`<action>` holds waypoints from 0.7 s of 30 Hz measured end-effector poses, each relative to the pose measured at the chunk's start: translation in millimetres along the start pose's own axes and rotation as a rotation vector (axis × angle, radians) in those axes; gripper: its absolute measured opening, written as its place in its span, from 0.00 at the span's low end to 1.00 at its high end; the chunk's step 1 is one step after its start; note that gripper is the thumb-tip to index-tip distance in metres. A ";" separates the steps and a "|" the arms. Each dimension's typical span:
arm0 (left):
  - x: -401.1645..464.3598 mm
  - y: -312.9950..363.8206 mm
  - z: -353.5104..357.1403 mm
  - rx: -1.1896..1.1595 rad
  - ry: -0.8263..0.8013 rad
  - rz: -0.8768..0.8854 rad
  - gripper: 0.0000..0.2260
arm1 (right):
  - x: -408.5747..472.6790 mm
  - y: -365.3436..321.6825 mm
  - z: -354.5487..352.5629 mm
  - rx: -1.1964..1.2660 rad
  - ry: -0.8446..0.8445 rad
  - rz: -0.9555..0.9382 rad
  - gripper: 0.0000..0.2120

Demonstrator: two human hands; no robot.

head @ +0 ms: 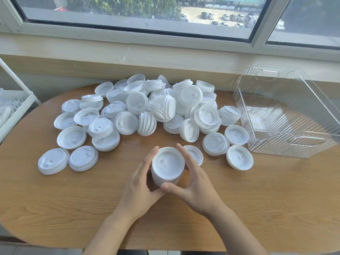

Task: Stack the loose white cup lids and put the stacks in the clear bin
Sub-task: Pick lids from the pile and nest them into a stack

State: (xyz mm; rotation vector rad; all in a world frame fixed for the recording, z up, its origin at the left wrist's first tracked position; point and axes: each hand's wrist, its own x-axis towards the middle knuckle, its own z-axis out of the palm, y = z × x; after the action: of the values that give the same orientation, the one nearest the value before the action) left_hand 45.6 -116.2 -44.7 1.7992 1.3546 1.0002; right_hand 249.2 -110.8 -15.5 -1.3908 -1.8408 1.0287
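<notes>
A short stack of white cup lids stands upside down on the wooden table, near its front middle. My left hand cups the stack's left side and my right hand cups its right side, thumb curled across the front. Behind the stack spreads a big heap of loose white lids, some lying flat, some on edge, some in small stacks. The clear ribbed bin stands at the right, tilted open toward me, with no lid stacks inside.
Single lids lie close by: one just right of the stack, two at the front left, one beside the bin. A white perforated rack stands off the table's left edge. A window sill runs behind.
</notes>
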 end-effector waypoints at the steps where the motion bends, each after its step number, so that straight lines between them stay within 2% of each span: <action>1: -0.4 0.4 1.4 -0.001 0.001 0.003 0.44 | -1.1 1.8 -1.0 -0.001 -0.003 -0.005 0.50; 7: -2.5 0.5 1.4 -0.001 0.034 0.004 0.45 | -1.7 6.5 2.0 -0.007 -0.014 -0.019 0.46; 13: -6.4 -10.5 -11.2 0.041 0.095 -0.043 0.49 | 7.6 -4.7 16.7 0.089 -0.039 -0.030 0.38; 16: -10.2 -16.7 -18.5 0.034 0.112 -0.076 0.52 | 13.0 -11.8 24.9 0.119 -0.060 -0.031 0.38; 21: -8.9 -23.6 -26.5 0.023 0.155 -0.107 0.52 | 22.8 -22.1 34.4 0.186 -0.074 -0.019 0.37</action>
State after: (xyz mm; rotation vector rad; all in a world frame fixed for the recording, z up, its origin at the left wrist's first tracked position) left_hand 10.3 -117.5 -53.6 1.6756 1.5452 1.0885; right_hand 203.7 -99.6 -14.1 -1.2376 -1.7568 1.2230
